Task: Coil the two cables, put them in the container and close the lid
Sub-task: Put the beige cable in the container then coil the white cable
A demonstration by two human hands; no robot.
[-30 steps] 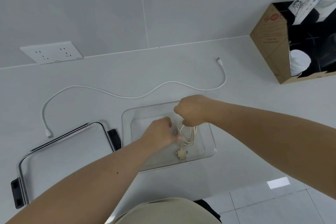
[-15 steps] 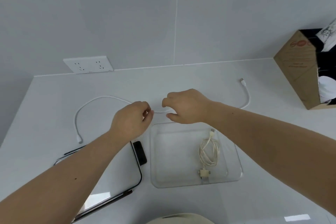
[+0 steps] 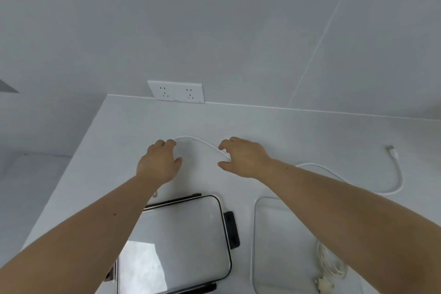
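A long white cable (image 3: 395, 186) lies uncoiled across the white counter, with one plug at the right and an arc in the middle. My left hand (image 3: 160, 163) hovers over the arc's left part with its fingers curled and apart. My right hand (image 3: 241, 159) reaches over the arc's right part, fingers spread, at or just above the cable. A coiled cream cable (image 3: 330, 267) lies inside the clear container (image 3: 257, 234) at the lower right, partly hidden by my right forearm. The clear lid (image 3: 191, 241) with black clips lies flat to the left of the container.
A white double socket plate (image 3: 176, 91) sits on the wall where it meets the counter's back edge. The counter's left edge (image 3: 71, 169) runs diagonally, with a drop beyond it.
Both hands left the container, where the cream cable now lies coiled, and moved up to the white cable. The view swung left, so the cardboard box is out of sight.
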